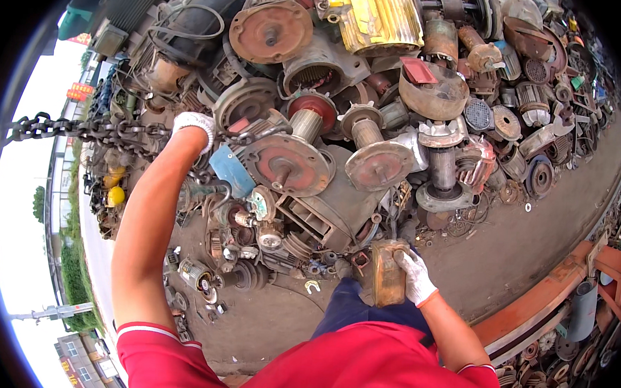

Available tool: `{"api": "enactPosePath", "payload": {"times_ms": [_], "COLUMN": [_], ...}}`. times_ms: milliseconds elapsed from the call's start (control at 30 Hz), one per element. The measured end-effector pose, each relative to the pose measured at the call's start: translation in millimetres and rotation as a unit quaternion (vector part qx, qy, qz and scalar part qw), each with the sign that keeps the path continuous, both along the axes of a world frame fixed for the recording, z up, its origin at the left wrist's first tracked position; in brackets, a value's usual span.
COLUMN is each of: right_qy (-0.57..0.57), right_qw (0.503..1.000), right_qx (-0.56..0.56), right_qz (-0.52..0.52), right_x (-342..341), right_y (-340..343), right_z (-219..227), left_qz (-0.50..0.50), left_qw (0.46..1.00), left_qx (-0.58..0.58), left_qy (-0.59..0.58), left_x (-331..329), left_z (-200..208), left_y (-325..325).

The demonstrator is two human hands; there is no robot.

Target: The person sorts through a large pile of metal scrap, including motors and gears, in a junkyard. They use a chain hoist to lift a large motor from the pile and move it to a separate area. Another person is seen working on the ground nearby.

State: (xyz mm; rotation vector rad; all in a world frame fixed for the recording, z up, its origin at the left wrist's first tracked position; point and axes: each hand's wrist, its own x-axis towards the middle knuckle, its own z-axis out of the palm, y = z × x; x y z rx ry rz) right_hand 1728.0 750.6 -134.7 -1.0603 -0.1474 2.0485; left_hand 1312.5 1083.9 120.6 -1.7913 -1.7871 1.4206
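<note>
My left hand (194,127), in a white glove, is stretched out at the upper left and closed around a heavy dark chain (75,128). Just beyond it a metal hook or link (257,133) lies against a motor with a round reddish flange (289,166). Lower down, in front of my body, my right hand (416,275), also gloved, grips a worn yellow-brown rectangular box (388,272) by its right side. The far side of that box is hidden. A second hook (223,193) hangs below my left hand beside a blue metal piece (232,170).
Scrap electric motors and rotors are heaped ahead, among them a yellow ribbed motor housing (373,18) and a rotor with a disc flange (379,166). Loose parts lie on the dirt ground (504,253). An orange steel beam (540,294) runs along the right.
</note>
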Motion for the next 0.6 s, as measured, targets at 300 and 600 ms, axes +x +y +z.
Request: {"api": "enactPosePath", "payload": {"times_ms": [300, 600], "right_qy": [0.02, 0.014], "right_qw": [0.998, 0.998], "right_qx": [-0.004, -0.047], "right_qz": [0.052, 0.047], "right_x": [21, 58], "right_y": [51, 80], "right_z": [-14, -19], "left_qz": [-0.133, -0.065], "left_qw": [0.989, 0.99], "left_qx": [0.032, 0.09], "left_qy": [0.052, 0.085], "left_x": [64, 34], "left_z": [25, 57], "left_y": [83, 165]}}
